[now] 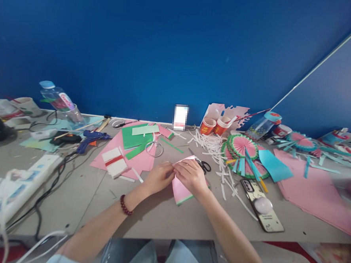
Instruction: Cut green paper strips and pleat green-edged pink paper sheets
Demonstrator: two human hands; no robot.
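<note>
A sheet of pink paper (180, 190) with a green strip along its lower edge is between my hands, just above the tabletop. My left hand (161, 177) has its fingers pinched at the paper's left edge. Over its upper part lies my right hand (192, 174), fingers closed on the paper close to the left fingertips. The fingertips partly hide what they grip. Just beyond my right hand, black-handled scissors (205, 166) lie partly covered. Pink and green paper sheets (137, 140) are spread beyond my left hand, with a white-and-red packet (114, 162) on them.
White paper strips (211, 147), watermelon-patterned paper fans (242, 148) and a phone (265, 216) under a white rounded object lie on the right. Red paper cups (208, 125) stand at the back. A blue glue gun (91, 139), power strip (32, 186) and plastic bottle (58, 96) are on the left.
</note>
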